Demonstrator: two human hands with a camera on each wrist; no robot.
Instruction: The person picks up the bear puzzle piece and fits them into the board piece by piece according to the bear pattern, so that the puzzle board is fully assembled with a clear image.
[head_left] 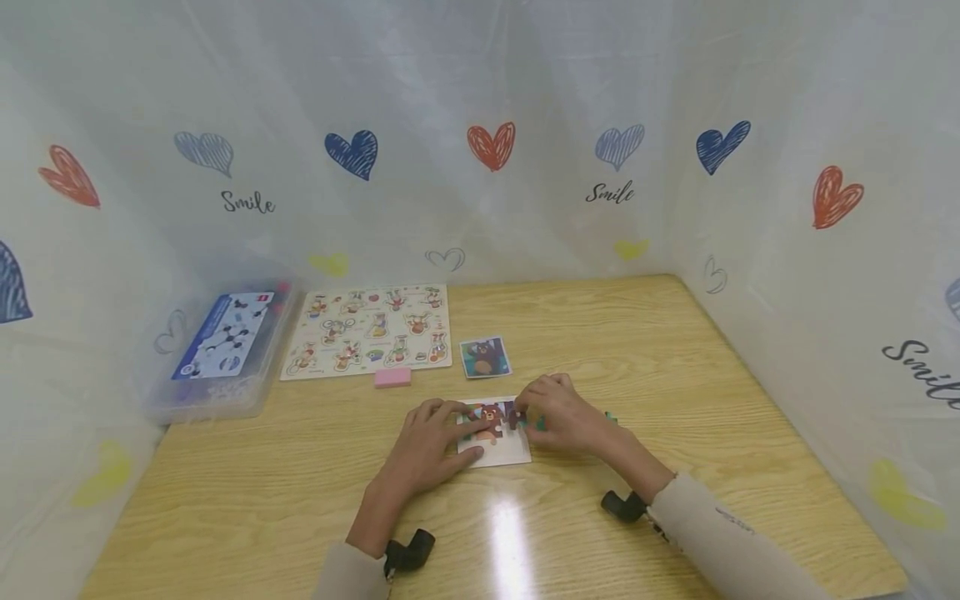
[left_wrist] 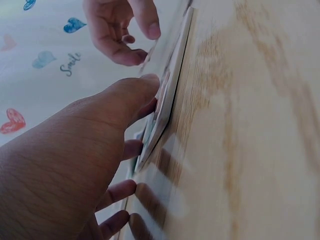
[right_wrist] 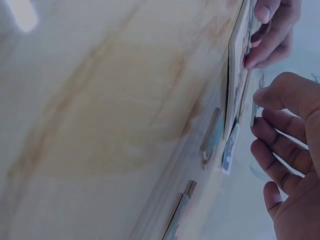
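A small jigsaw board (head_left: 506, 456) with a partly assembled brown bear picture lies on the table between both hands. My left hand (head_left: 431, 446) rests on its left side, fingers extended over the assembled pieces and thumb near the lower edge. At the board's right side, my right hand (head_left: 566, 417) pinches a thin puzzle piece (right_wrist: 254, 114) between thumb and index finger, above the board in the right wrist view. Loose puzzle pieces (right_wrist: 212, 136) lie on the table beside the board, partly hidden under the right hand in the head view.
Behind the board lies a bear picture card (head_left: 485, 358). A pink eraser-like block (head_left: 393, 378) touches the front edge of a larger illustrated board (head_left: 367, 329). A clear plastic case (head_left: 225, 342) stands at the far left. Heart-printed curtains (head_left: 487, 83) enclose the wooden table (head_left: 712, 467).
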